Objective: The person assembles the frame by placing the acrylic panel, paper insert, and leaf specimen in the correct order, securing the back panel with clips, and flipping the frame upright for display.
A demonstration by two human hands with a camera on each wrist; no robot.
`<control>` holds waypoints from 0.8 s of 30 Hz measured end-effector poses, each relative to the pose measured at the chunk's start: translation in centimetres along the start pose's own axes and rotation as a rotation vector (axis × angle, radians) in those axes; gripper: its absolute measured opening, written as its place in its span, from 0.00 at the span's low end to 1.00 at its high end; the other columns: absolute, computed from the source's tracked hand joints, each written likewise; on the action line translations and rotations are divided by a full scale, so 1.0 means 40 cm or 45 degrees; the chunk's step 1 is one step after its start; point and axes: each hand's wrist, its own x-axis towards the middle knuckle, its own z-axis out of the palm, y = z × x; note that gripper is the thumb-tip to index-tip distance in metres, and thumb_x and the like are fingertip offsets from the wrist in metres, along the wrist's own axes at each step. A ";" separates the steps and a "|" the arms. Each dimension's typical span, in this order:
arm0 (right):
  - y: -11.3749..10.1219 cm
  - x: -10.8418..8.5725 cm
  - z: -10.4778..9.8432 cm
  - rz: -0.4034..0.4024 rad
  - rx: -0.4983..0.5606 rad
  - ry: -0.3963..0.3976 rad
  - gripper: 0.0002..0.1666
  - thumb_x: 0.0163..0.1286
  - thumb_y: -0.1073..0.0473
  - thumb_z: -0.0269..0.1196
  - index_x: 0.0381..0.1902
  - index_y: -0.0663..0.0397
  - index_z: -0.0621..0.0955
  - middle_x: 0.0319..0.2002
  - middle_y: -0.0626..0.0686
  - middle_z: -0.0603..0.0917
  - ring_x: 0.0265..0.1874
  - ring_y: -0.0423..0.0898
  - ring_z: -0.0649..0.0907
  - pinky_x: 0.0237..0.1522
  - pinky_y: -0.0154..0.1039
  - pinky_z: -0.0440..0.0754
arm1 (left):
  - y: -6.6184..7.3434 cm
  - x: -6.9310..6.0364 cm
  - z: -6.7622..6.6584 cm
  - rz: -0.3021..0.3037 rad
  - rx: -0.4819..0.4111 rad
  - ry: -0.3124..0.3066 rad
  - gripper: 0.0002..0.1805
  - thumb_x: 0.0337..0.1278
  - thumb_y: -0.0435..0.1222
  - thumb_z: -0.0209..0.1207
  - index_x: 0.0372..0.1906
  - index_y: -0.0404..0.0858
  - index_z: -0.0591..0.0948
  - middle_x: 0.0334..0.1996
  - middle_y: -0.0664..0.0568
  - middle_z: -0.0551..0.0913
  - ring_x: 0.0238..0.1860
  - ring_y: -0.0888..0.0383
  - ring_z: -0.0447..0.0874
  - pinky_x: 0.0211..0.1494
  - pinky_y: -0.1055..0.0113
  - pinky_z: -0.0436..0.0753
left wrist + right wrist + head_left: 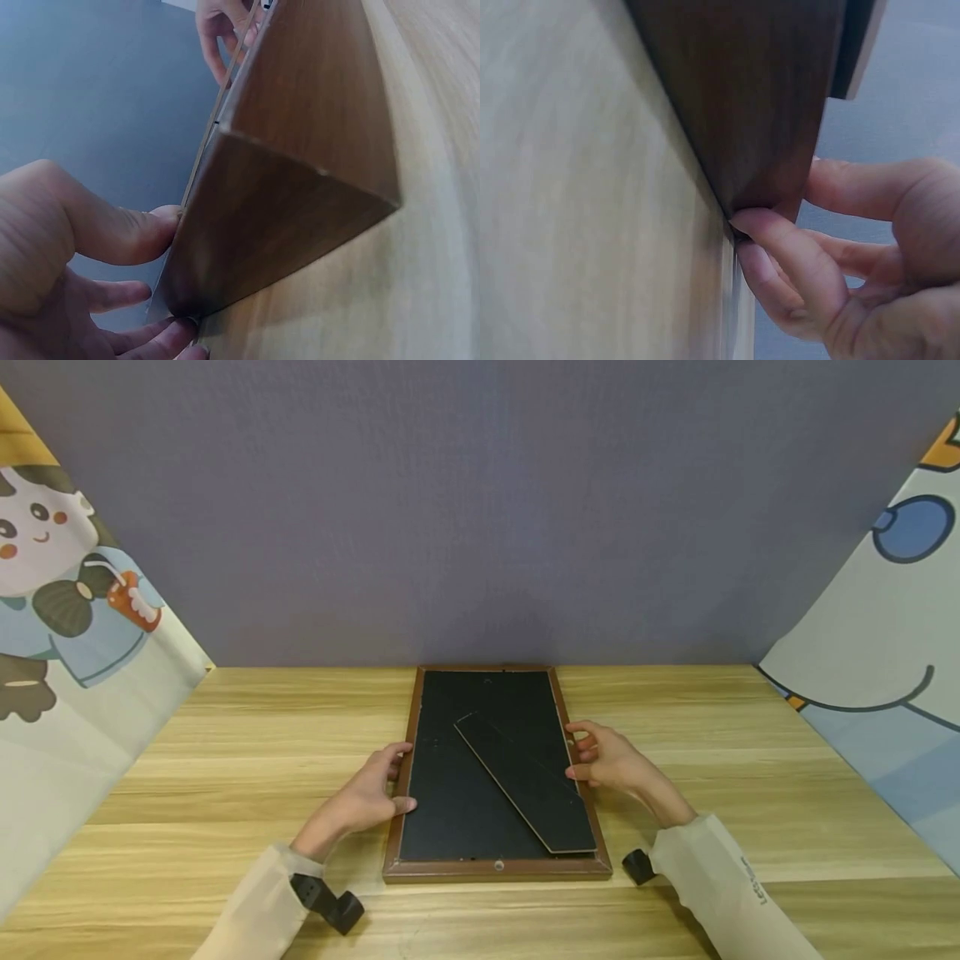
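On wood-grain tbl, brown frame back-up, hands gripping opp. sides, grey wall behind, cartoon panels L/R

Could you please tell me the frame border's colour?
The border is brown, clearest in the left wrist view.

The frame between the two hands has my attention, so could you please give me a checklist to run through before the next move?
1. Frame lying back side up on the wooden table: ok.
2. Left hand has a grip on the frame's left edge: ok, thumb and fingers touch it.
3. Right hand has a grip on the right edge: ok, thumb and fingers touch it.
4. Black stand fully flush with the back: cannot tell; its end shows above the rim in the right wrist view.
5. Front of the frame undamaged: cannot tell, it faces down.
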 end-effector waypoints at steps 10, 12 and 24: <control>0.000 0.000 -0.001 -0.003 0.032 -0.015 0.42 0.59 0.68 0.67 0.69 0.61 0.62 0.57 0.70 0.68 0.47 0.56 0.75 0.31 0.39 0.82 | -0.008 -0.006 -0.005 0.023 -0.055 -0.024 0.42 0.49 0.26 0.64 0.70 0.33 0.58 0.63 0.33 0.62 0.61 0.37 0.65 0.56 0.44 0.73; -0.001 0.000 -0.001 -0.007 0.036 -0.019 0.42 0.59 0.68 0.67 0.69 0.61 0.62 0.57 0.70 0.68 0.46 0.55 0.75 0.31 0.39 0.81 | -0.010 -0.008 -0.007 0.027 -0.060 -0.030 0.42 0.50 0.27 0.64 0.70 0.33 0.58 0.63 0.33 0.62 0.60 0.38 0.65 0.55 0.45 0.74; 0.008 -0.004 -0.008 -0.012 0.047 -0.027 0.42 0.59 0.68 0.67 0.69 0.61 0.61 0.57 0.70 0.67 0.47 0.56 0.74 0.32 0.40 0.81 | -0.004 -0.011 -0.019 0.086 -0.033 -0.094 0.38 0.53 0.31 0.64 0.68 0.32 0.60 0.63 0.30 0.63 0.61 0.35 0.66 0.57 0.43 0.73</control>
